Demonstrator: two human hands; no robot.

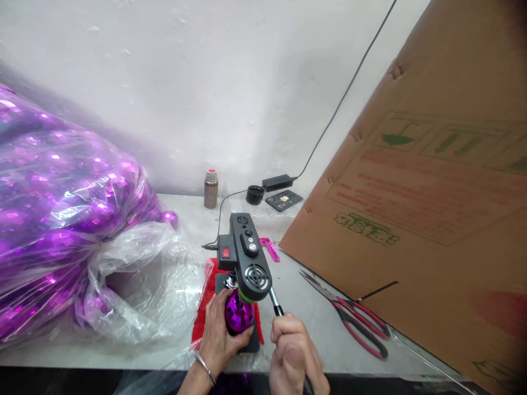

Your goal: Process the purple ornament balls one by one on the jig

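My left hand (pixel 220 328), with a silver bangle at the wrist, is wrapped round a shiny purple ball (pixel 239 314). The ball sits under the head of a black machine (pixel 252 260) that has a red switch and round vents. A closed fist, my right hand (pixel 293 351), grips the black handle of a metal lever (pixel 275 302) at the machine's right side. Beneath the machine lies a red cloth (pixel 201 318). Part of the machine's base is hidden by my left hand and the ball.
A clear plastic bag of purple balls (pixel 74 214) fills the left. Red-handled scissors (pixel 358 321) lie right, beside a big cardboard box (pixel 411 197). A flask (pixel 211 189), black cup (pixel 254 194), power adapter (pixel 278 182) and pink strip (pixel 270 249) are on the table (pixel 164 356).
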